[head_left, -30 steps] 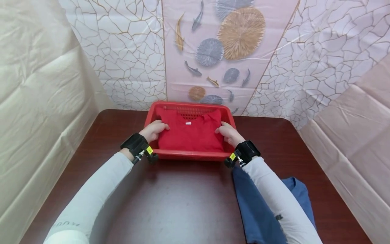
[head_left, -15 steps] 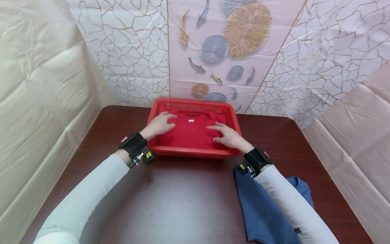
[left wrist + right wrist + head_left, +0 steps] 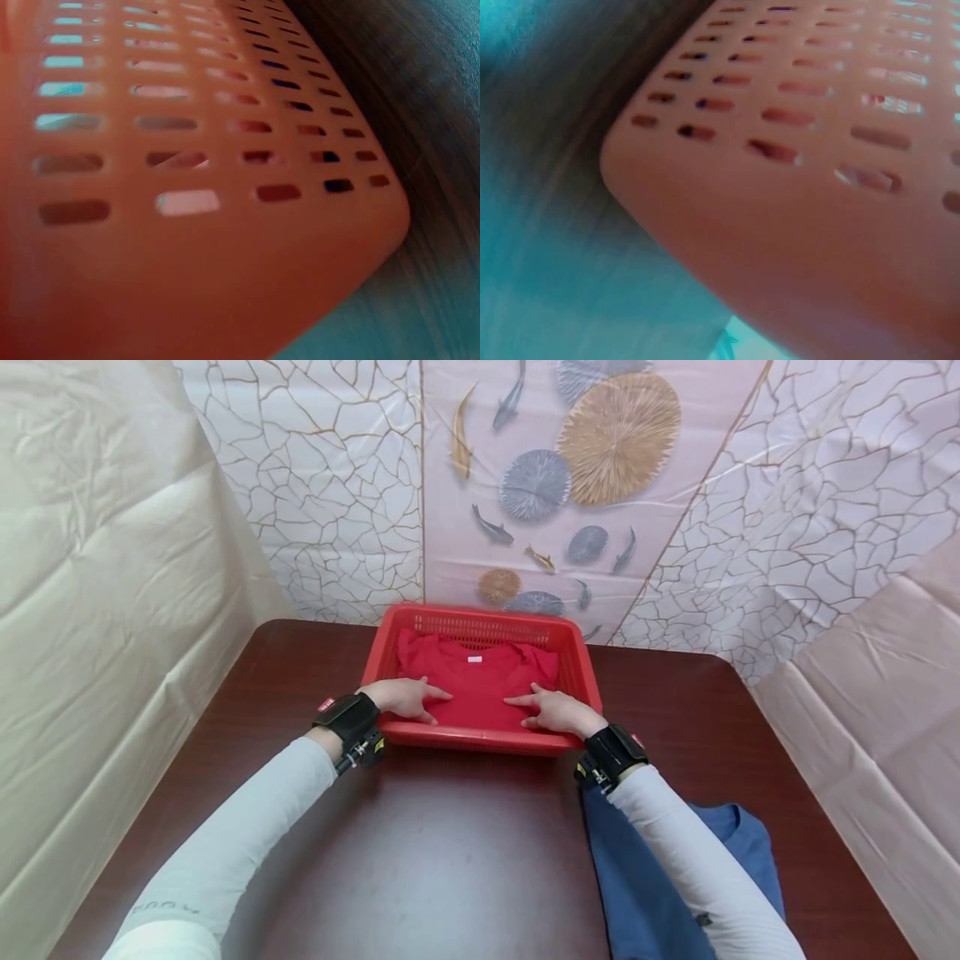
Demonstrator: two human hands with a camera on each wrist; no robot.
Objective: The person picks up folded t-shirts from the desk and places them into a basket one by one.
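A folded red T-shirt (image 3: 480,681) with a small white neck label lies inside a red plastic basket (image 3: 480,740). My left hand (image 3: 406,697) reaches over the basket's left side, its fingers extended on the lower left part of the shirt. On the lower right part, my right hand (image 3: 556,708) rests with its fingers spread and pointing inward. Both wrist views are filled by the slotted outer wall of the basket, left wrist (image 3: 187,262) and right wrist (image 3: 780,232), so the hands are hidden there.
A folded blue garment (image 3: 637,877) lies on the dark wooden table (image 3: 420,860) under my right forearm. The basket stands near the table's back edge, close to a patterned curtain (image 3: 345,485). Pale cloth hangs on the left and right sides.
Both hands have let go of the shirt's side edges, lifted with spread fingers, then come down nearer the basket's front. The shirt now lies flatter and lower in the basket.
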